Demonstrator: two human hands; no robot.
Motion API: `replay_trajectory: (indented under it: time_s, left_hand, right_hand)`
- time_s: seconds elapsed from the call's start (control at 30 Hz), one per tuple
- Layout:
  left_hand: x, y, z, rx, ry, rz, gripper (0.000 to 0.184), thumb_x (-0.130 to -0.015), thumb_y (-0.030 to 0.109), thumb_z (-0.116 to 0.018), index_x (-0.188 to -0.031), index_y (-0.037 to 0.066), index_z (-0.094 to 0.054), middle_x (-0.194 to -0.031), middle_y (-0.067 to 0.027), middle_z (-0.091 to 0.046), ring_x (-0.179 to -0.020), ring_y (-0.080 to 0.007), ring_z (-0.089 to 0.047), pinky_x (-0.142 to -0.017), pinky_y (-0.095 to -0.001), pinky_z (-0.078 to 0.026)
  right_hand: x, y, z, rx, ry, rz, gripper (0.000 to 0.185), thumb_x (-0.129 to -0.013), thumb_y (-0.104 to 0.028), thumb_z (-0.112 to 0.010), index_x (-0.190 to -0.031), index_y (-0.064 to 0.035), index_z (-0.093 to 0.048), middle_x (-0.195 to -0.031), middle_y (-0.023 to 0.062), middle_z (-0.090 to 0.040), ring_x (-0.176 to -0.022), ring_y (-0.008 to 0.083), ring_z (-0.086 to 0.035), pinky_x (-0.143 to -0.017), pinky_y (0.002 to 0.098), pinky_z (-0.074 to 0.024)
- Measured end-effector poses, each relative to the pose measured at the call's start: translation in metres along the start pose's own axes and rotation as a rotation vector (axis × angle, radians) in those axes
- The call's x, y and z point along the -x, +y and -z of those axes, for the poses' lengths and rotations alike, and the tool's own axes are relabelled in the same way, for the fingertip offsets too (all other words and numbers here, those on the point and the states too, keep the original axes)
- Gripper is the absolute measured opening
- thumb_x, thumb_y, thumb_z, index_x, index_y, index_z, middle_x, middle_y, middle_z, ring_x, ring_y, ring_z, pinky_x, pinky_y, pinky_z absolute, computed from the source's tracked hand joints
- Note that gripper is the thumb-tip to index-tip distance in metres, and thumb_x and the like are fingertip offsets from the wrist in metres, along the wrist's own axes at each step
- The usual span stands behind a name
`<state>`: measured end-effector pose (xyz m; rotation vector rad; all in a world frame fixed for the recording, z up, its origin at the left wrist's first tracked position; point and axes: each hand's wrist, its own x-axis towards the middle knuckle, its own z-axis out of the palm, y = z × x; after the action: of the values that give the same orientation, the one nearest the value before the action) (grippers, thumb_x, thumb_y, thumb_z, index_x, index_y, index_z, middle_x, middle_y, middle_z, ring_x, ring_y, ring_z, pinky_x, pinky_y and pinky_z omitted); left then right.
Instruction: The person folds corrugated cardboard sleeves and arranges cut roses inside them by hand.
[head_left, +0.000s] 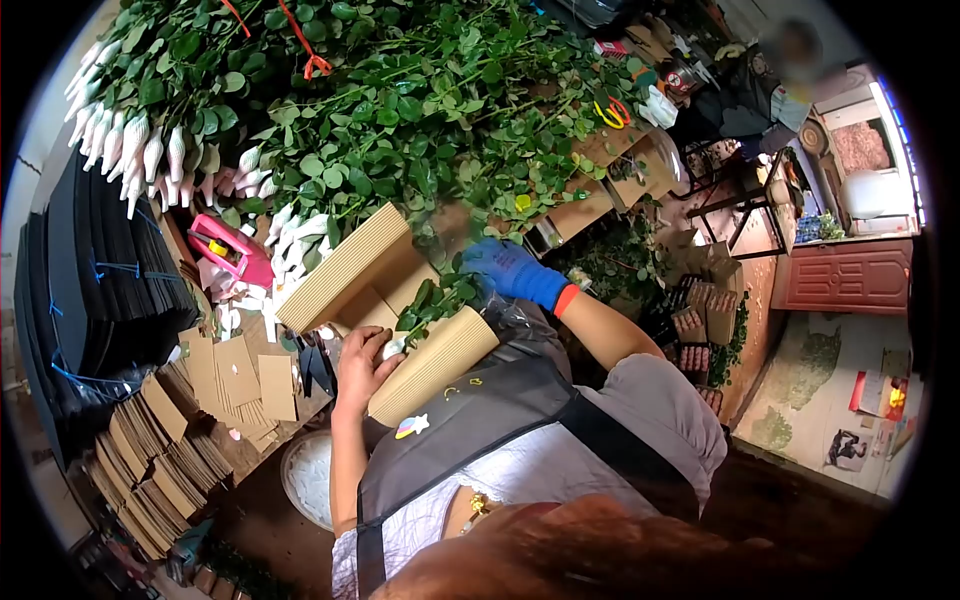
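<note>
In the head view, a sheet of corrugated cardboard (345,265) stands folded open like a trough before my body, its near flap (435,368) leaning on my apron. My bare left hand (365,368) is at its left end, fingers curled about a rose head in a white net sleeve (395,345). Leafy rose stems (440,303) run from that head toward my right hand (515,275), which wears a blue glove. Its fingers are bent around the stem end, partly hidden by leaves and clear plastic.
A big heap of leafy rose stems (400,110) covers the table, with net-sleeved heads (125,145) at left. Nearby are a pink tape dispenser (230,250), cardboard pieces (240,375), black sheets (110,270), yellow-and-orange scissors (612,112) and a white basin (308,478). Another person (790,100) is at upper right.
</note>
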<state>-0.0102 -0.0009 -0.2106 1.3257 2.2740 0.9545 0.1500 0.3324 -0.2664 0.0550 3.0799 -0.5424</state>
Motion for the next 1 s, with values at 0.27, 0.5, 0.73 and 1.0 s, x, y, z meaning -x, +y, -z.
replay_trajectory:
  time_s: [0.27,0.5,0.73,1.0]
  left_hand:
    - [-0.005,-0.014,0.001,-0.067,0.064,0.107,0.025,-0.083,0.017,-0.077,-0.102,0.004,-0.069,-0.100,-0.0124,-0.067,-0.093,-0.0355,-0.062,-0.080,-0.0435,-0.052]
    - [-0.003,-0.015,-0.001,-0.042,0.123,0.146,0.027,-0.078,0.018,-0.083,-0.101,0.006,-0.073,-0.095,-0.0101,-0.070,-0.090,-0.0311,-0.065,-0.077,-0.0395,-0.054]
    - [-0.009,-0.011,-0.005,-0.079,0.085,0.193,0.026,-0.081,0.024,-0.079,-0.104,0.012,-0.077,-0.094,-0.0070,-0.069,-0.093,-0.0316,-0.063,-0.082,-0.0411,-0.053]
    - [-0.006,-0.008,-0.006,-0.115,0.128,0.137,0.024,-0.081,0.021,-0.079,-0.103,0.010,-0.075,-0.095,-0.0074,-0.067,-0.093,-0.0315,-0.064,-0.081,-0.0415,-0.053]
  right_hand:
    - [-0.011,-0.023,0.018,-0.023,0.109,-0.087,0.029,-0.086,-0.022,-0.066,-0.113,-0.0319,-0.071,-0.118,0.0008,-0.066,-0.110,0.0294,-0.059,-0.089,0.0451,-0.0537]
    - [-0.071,0.013,0.098,-0.536,-0.341,-0.102,0.035,-0.090,-0.032,-0.070,-0.121,-0.0178,-0.072,-0.113,0.0110,-0.072,-0.101,0.0303,-0.068,-0.091,0.0400,-0.0537]
    - [-0.237,0.034,0.111,0.345,0.544,0.221,0.028,-0.087,-0.024,-0.066,-0.113,-0.0172,-0.071,-0.116,0.0095,-0.069,-0.107,0.0314,-0.064,-0.097,0.0425,-0.0496]
    - [-0.244,-0.048,0.180,0.281,0.751,0.453,0.028,-0.084,-0.008,-0.065,-0.111,-0.0172,-0.065,-0.107,0.0038,-0.065,-0.096,0.0288,-0.063,-0.086,0.0417,-0.0515]
